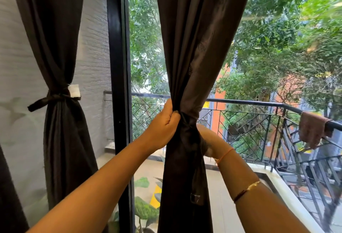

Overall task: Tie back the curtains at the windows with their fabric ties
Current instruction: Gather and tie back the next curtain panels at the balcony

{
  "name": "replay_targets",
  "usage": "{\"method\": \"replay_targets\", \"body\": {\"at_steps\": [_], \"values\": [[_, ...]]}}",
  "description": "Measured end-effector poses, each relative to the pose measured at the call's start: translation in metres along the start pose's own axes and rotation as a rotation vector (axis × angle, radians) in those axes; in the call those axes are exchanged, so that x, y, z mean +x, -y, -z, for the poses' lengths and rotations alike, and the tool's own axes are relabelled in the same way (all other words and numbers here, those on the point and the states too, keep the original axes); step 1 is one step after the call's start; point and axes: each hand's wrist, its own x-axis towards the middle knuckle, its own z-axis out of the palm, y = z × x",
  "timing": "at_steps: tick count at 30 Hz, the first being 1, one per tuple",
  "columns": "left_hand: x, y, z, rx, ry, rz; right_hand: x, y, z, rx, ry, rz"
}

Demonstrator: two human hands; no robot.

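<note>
- The window glass (268, 66) fills the right and middle of the view, with green trees and an orange building beyond it.
- A black window frame (118, 84) stands upright between the glass and a grey textured wall (92, 47) on the left.
- The middle curtain (194, 47), dark brown, hangs in front of the glass and is gathered into a narrow waist at about mid-height.
- The left curtain (55, 38), the same dark fabric, hangs against the wall and is already cinched by its own tie (50, 100), knotted, with a white patch at one end.
- A black balcony railing (259, 118) runs behind the glass, and a brownish cloth (312, 131) hangs over its top rail at the right.
- The left hand (164, 120) is closed in a fist on the left edge of the middle curtain's waist, fingers pressed together on the fabric.
- The right hand (205, 136) is behind the curtain's right side, mostly hidden and blurred; its grip cannot be told.
- The fabric tie (187, 133) wraps the middle curtain just below the left fist, a loose tail hanging down the front.
- An orange thread (224, 156) and a gold bangle (253, 185) circle the right forearm.
</note>
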Motion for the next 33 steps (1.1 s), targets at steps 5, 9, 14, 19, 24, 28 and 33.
{"method": "replay_targets", "body": {"at_steps": [5,9,14,19,24,28,33], "values": [[0.001,0.004,0.004,0.056,-0.01,-0.02,-0.002,0.001,0.02,0.104,-0.199,0.107],[0.004,-0.001,0.005,0.162,0.023,0.059,-0.017,0.005,0.031,0.128,-0.087,0.17],[0.006,-0.012,0.006,0.353,0.08,0.149,-0.032,0.002,0.034,-0.31,-0.002,0.216],[0.011,-0.014,0.014,0.663,0.153,0.194,-0.04,0.014,0.048,-0.342,-0.156,0.273],[0.016,-0.012,0.017,0.642,0.208,0.219,-0.05,0.023,0.034,0.138,0.279,0.025],[0.011,-0.002,0.011,0.285,0.012,0.305,-0.043,0.014,0.01,0.236,0.267,0.023],[-0.002,0.006,0.011,-0.045,-0.05,0.587,-0.035,0.009,-0.001,0.342,0.202,0.046]]}}
